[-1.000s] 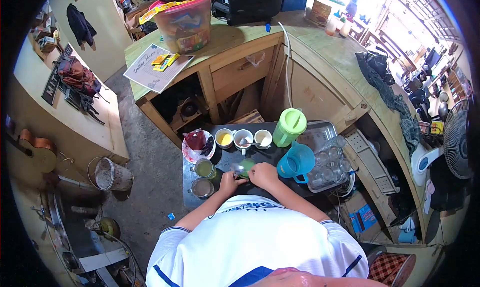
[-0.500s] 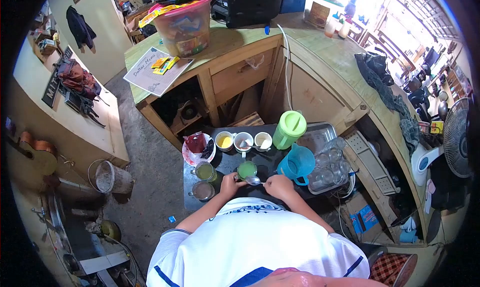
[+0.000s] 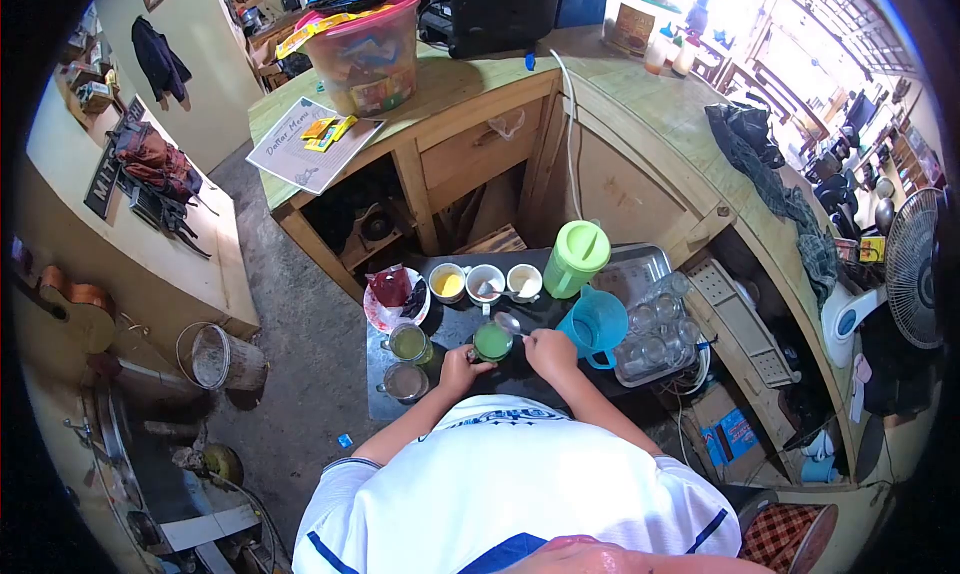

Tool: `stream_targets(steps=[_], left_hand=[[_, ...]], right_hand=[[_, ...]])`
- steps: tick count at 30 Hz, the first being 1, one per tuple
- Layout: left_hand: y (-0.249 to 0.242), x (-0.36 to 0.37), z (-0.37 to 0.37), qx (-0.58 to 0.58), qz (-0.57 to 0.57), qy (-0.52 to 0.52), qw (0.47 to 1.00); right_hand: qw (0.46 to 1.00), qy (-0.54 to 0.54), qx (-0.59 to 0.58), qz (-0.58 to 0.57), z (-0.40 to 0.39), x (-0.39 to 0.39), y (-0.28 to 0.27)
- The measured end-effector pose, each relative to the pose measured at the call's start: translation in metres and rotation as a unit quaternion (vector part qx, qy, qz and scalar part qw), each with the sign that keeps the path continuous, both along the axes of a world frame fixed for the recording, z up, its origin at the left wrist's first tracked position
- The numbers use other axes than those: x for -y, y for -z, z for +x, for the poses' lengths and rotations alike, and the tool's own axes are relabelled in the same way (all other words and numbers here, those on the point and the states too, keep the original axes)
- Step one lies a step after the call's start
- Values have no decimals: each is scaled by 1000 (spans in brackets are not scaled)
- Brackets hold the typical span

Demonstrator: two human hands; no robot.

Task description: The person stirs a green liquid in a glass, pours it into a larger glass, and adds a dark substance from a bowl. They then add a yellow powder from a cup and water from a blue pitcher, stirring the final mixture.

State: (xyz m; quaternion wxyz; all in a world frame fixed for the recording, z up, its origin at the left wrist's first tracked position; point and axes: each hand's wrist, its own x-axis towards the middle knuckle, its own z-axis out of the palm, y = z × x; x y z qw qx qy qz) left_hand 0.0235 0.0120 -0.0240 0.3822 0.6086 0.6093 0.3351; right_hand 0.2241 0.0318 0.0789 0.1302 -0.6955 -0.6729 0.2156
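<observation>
A glass mug of green drink [image 3: 491, 342] stands on the dark low table. My left hand [image 3: 464, 370] is closed at the mug's handle on its near side. Pinched in my right hand [image 3: 551, 353] is a metal spoon [image 3: 508, 323], its bowl at the mug's upper right rim. Left of my left hand are a mug of yellowish-green drink [image 3: 408, 344] and a mug of brownish drink [image 3: 404, 382]. Behind the green drink stand a cup with yellow contents [image 3: 448, 282] and two cups with pale contents, a white cup [image 3: 486, 284] and another white cup [image 3: 524, 282].
A lidded green pitcher [image 3: 578, 259] and a blue pitcher [image 3: 598, 324] stand right of the cups. Several upturned glasses lie on a metal tray [image 3: 658, 264]. A plate [image 3: 371, 312] holds dark red packets. A wooden counter [image 3: 470, 104] curves behind; a fan [image 3: 912, 274] stands right.
My right hand has shifted slightly left and up. The spoon's bowl has moved from the mug's near side to its upper right rim. My left hand stays at the mug.
</observation>
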Motion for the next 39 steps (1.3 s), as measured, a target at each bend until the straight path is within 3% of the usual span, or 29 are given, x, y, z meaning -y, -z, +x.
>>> stream_targets(steps=[8,10,14,16,21,26,28,31,34,39], left_hand=[[-2,1,-1,-16,7,6,1000],[7,1,0,76,44,9,996],[5,-1,-3,-7,-7,14,1000],[-5,-1,-1,-20,-8,13,1000],[-6,-1,-1,-35,-23,16,999],[-7,0,-1,-2,-5,4,1000],[8,-2,-4,-79,-33,19,996],[25,-2,-4,9,69,2,998],[11,-2,-3,-23,-27,14,999],[-4,-1,-3,-17,-23,19,999]], right_hand=[[994,-105,-7,-3,-35,-1,-3],[987,-147,31,-58,-26,7,-11],[985,-128,75,-86,5,17,-27],[992,-61,69,-86,16,13,-26],[999,-18,27,-3,-1,-10,0],[997,-71,10,23,-34,-15,2],[989,-144,31,-8,-39,-7,-3],[988,-153,27,-12,-38,-7,-2],[994,-104,25,9,-30,-15,6],[998,-44,39,-23,5,-7,-10]])
